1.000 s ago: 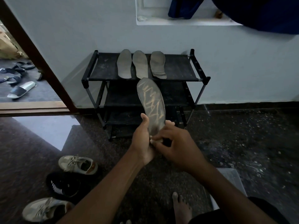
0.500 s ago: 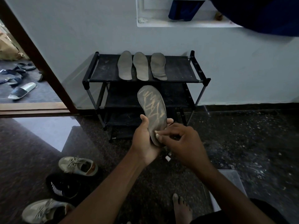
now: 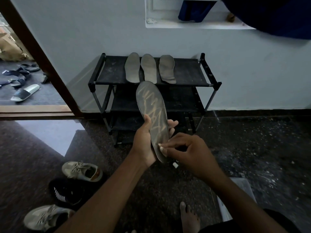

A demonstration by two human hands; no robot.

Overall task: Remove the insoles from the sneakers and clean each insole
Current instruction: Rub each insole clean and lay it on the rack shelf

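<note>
1. Shoe rack (image 3: 185, 76): three insoles (image 3: 149, 68) lie on its top shelf, unmoved.
2. Held insole (image 3: 151, 106): toe-up in front of the rack; its heel, covered a second ago, now shows.
3. Left hand (image 3: 144, 143) grips its lower half.
4. Right hand (image 3: 190, 153) pinches the heel edge.

bare floor (image 3: 252, 148) right of hands, sneakers (image 3: 82, 171) crowding left, rack (image 3: 208, 84) blocking ahead
</note>
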